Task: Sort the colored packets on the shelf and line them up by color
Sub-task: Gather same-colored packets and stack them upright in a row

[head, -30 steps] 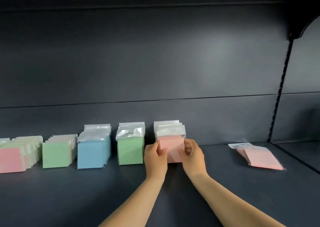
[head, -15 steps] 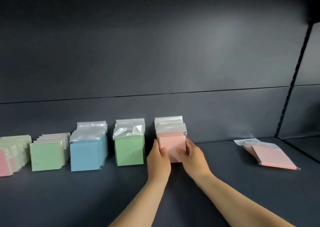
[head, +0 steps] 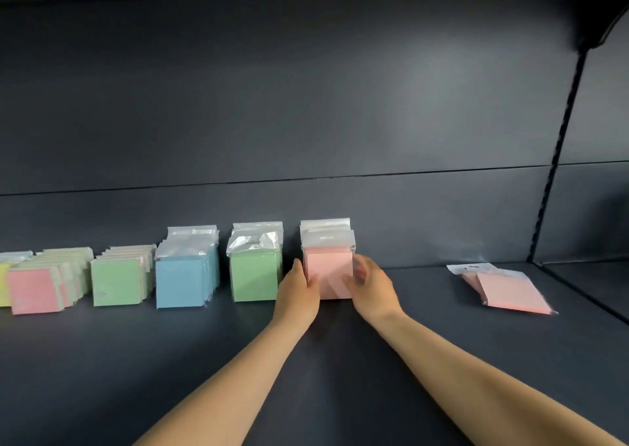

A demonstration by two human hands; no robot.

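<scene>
Pink upright stack (head: 329,273) clamped between both hands, left hand (head: 299,292), right hand (head: 372,287), two pink packets (head: 510,290) lying flat

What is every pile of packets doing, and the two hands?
Pink stack: upright, held between both hands.
Green stack: upright.
Blue stack: upright.
Loose pink packets: lying flat, apart.
Left hand: holds pink stack.
Right hand: holds pink stack.

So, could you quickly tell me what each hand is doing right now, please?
Left hand: holds the upright pink packet stack at its left side.
Right hand: holds the same stack's right side.
</scene>
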